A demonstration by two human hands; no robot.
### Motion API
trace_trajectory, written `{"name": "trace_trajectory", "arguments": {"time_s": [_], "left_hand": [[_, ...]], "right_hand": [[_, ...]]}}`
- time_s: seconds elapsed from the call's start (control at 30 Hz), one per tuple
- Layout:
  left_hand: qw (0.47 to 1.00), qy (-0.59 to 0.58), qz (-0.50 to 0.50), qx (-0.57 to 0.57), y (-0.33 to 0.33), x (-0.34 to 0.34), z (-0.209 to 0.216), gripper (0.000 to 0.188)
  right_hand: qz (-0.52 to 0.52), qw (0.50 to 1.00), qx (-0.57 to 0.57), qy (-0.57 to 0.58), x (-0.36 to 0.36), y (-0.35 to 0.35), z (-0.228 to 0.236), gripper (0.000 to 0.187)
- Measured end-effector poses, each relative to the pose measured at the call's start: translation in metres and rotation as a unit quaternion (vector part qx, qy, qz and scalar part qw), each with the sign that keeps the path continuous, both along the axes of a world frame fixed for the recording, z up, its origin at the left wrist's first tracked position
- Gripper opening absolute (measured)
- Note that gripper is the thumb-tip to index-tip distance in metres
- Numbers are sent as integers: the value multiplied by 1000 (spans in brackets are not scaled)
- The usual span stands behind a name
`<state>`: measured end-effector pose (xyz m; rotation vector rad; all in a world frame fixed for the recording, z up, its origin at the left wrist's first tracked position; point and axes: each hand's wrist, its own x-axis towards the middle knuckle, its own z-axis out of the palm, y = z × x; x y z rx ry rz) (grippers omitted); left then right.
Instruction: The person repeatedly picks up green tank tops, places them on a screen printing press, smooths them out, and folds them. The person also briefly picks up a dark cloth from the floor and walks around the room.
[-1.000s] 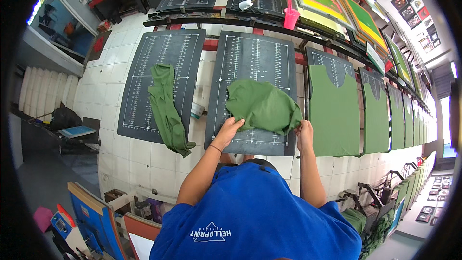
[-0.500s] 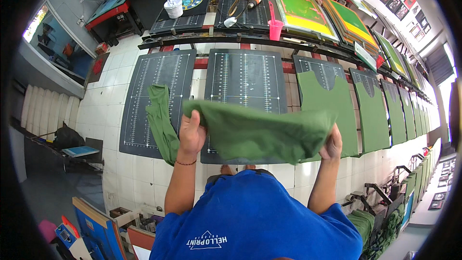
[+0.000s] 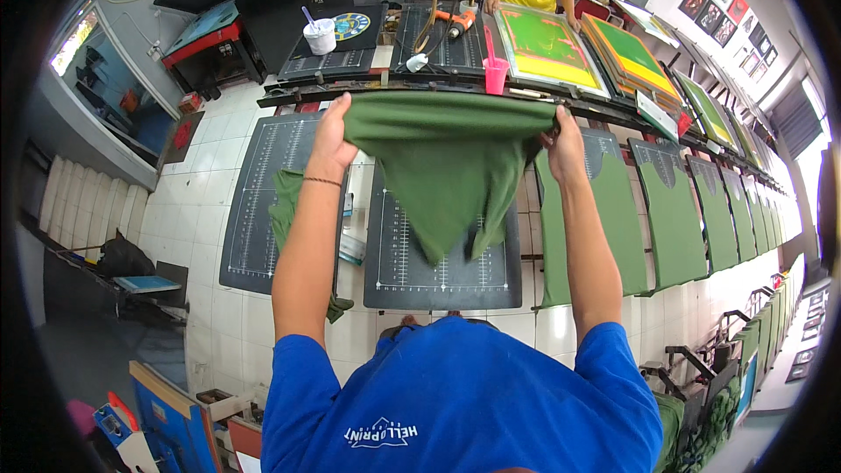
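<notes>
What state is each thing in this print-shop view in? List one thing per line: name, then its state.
Green shirt: held up and spread, hanging above the board.
Left hand: gripping the shirt's left edge.
Right hand: gripping the shirt's right edge.
Middle board: bare, grid showing.
Left board: a second green shirt draped over its edge.
Boards to the right: dressed flat with green shirts.
Pink cup: upright.

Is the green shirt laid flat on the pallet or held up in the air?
Held up. Both hands, left hand and right hand, stretch the green shirt above the dark pallet; its lower part hangs loose.
</notes>
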<state>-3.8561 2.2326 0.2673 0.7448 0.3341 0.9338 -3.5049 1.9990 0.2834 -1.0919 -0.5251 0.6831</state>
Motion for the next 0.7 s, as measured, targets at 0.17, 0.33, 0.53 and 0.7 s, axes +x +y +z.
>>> {"name": "trace_trajectory", "arguments": {"time_s": [0.17,0.33,0.53,0.7], "left_hand": [[991,38,66,108,-72,-11,88,21],[971,206,107,66,-174,-51,59,19],[953,295,25,-64,-163,-98,-133,20],[911,390,-10,-132,-181,-125,-208,23]], "right_hand": [[18,992,127,3,3,-15,56,35],[32,995,-34,94,-23,-91,-2,37],[56,973,-88,205,-67,-130,-147,37],[111,937,-219,249,-63,-184,-214,33]]}}
